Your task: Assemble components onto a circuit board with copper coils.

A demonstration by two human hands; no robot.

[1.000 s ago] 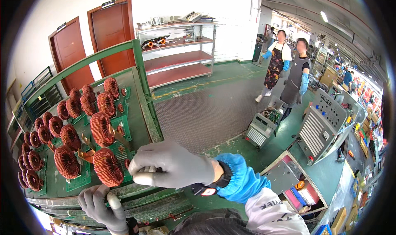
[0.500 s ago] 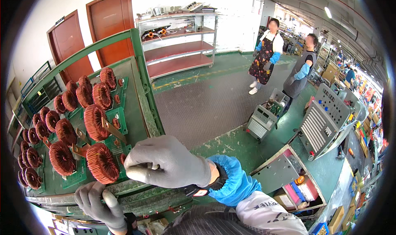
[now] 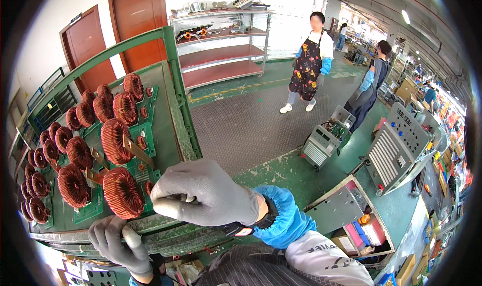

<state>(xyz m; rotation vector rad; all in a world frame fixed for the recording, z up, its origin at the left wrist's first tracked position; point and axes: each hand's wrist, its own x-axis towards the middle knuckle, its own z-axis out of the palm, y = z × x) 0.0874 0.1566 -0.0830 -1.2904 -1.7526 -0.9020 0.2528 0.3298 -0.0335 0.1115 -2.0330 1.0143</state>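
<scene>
My right hand, in a grey glove, is closed at the near right corner of a green metal cart; anything inside its fingers is hidden. Lower left, my left hand, gloved the same way, has its fingers bent over the cart's near edge and its thumb apart. Just beyond it stands a large copper-wound ring coil on a green circuit board. Several more such coils fill the cart top, among them one with a flat metal strip beside it.
A person in a flowered apron walks on the floor ahead; another person stands behind a grey machine. A shelf rack lines the far wall. At right are a larger grey panelled unit and an open box.
The person in the flowered apron has stepped left and nearer. The other person has turned away. My hands keep their places at the cart, and the view has shifted slightly.
</scene>
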